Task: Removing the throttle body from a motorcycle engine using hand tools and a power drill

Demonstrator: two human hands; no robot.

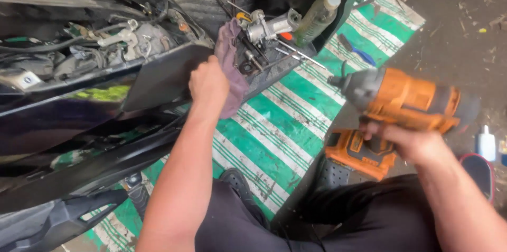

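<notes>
The fingers of the left hand [208, 84] are curled together over the edge of a black body panel [158, 75] of a dark scooter [68, 125], beside a purple rag [231, 67] that is draped over the footboard just to the right of the knuckles; whether the rag is also pinched cannot be told. The fingers of the right hand [406, 141] are clamped around the grip of an orange and grey cordless impact driver [401, 99], which is held clear of the scooter with its nose pointed left toward the footboard and its orange battery base [362, 151] below the hand. On the footboard, behind the rag, a silver metal part [269, 26], loose hand tools and a greenish plastic bottle [316, 18] are gathered. A green and white striped mat [285, 120] is spread under the scooter, with a blue-handled tool [358, 51] lying on it. A small white bottle [486, 143] is seen on the grey floor at the far right, and dark trousers [317, 220] fill the lower edge of the view.
</notes>
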